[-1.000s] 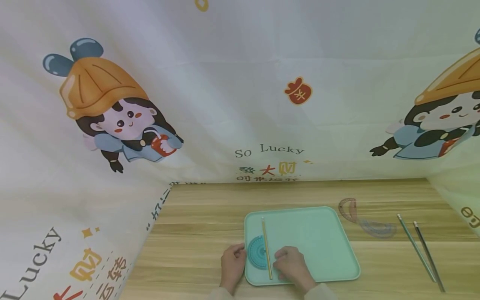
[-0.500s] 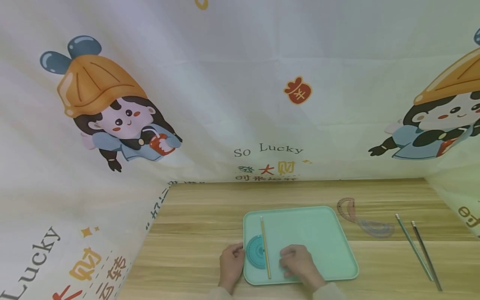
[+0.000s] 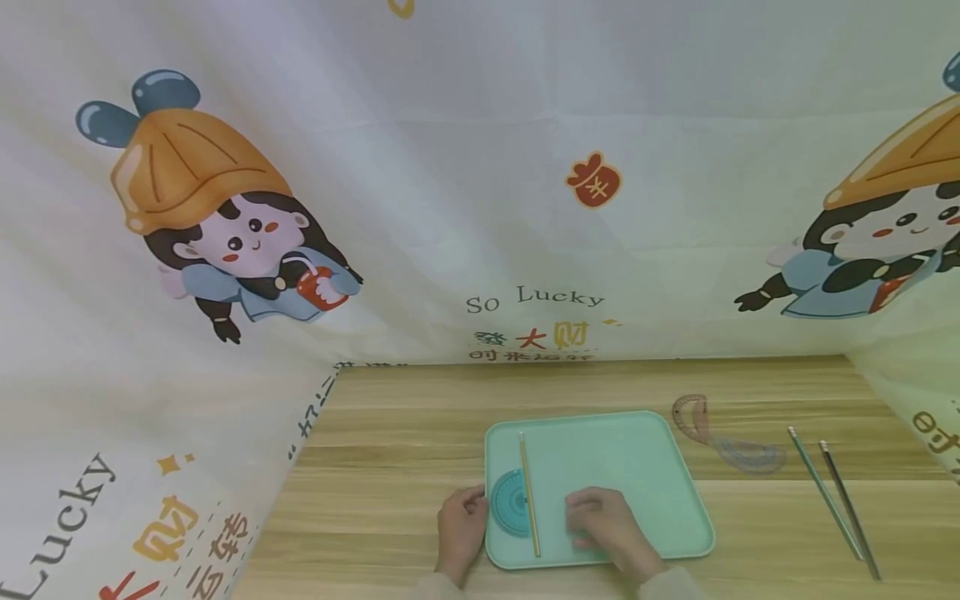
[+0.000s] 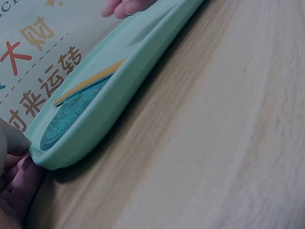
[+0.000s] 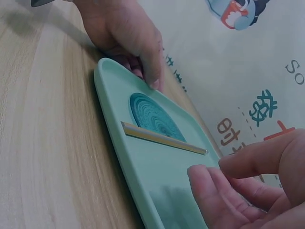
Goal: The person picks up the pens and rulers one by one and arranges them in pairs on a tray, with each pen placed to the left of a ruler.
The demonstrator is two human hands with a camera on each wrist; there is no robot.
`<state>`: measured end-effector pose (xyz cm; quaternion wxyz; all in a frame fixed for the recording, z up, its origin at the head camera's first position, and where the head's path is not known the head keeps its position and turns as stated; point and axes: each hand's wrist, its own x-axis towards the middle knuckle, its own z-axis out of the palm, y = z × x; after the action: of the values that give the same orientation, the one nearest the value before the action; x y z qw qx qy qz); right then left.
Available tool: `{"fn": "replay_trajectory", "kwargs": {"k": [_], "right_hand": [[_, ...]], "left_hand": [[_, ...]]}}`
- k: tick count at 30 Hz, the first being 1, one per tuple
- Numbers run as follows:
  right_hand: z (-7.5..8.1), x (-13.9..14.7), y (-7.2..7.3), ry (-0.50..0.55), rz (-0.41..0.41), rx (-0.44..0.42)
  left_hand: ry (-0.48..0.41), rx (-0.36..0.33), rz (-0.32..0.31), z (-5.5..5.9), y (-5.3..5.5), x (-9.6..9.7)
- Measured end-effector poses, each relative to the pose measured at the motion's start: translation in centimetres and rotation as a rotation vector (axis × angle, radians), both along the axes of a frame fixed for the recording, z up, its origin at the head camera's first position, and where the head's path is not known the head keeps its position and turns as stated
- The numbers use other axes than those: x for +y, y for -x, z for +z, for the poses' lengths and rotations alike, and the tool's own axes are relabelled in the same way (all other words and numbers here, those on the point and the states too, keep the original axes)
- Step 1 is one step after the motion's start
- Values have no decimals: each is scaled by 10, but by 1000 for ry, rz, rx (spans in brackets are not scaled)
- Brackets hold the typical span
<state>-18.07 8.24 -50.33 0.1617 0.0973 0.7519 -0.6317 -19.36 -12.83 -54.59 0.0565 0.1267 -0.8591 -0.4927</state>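
A pale green tray (image 3: pixel 637 458) lies on the wooden table with a teal semicircular protractor (image 3: pixel 510 504) near its left side. Just right of the protractor's straight edge, a yellow pencil (image 3: pixel 529 500) lies lengthwise on the tray. My left hand (image 3: pixel 461 527) pinches the tray's left rim, thumb on top and fingers curled at the outside, as the left wrist view shows. Over the tray, right of the pencil, hovers my right hand (image 3: pixel 602 523). Its fingers (image 5: pixel 209 193) are loosely bent, with a gap to the thumb and nothing held.
Beyond the tray's right edge lie a reddish clear protractor (image 3: pixel 692 417) and a bluish clear one (image 3: pixel 750 457). Farther right are a green pencil (image 3: pixel 825 492) and a black pencil (image 3: pixel 849 508). A printed curtain (image 3: pixel 450 183) borders the table behind and at the sides.
My right hand has drawn away from the pencil toward the right. The left hand keeps its grip on the rim, and the pencil and protractor stay in place on the tray.
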Motion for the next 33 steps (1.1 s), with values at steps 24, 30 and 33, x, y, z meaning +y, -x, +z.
{"fn": "replay_trajectory", "kwargs": {"k": [24,30,33], "right_hand": [[-4,26,-4,143,0,55],[-8,36,-8,157,-13,30],[-8,42,-9,160,-10,34]], "left_hand": [[-4,20,4,-1,2,1],[-1,18,1,-1,0,0],[-3,18,-1,-1,0,0]]}}
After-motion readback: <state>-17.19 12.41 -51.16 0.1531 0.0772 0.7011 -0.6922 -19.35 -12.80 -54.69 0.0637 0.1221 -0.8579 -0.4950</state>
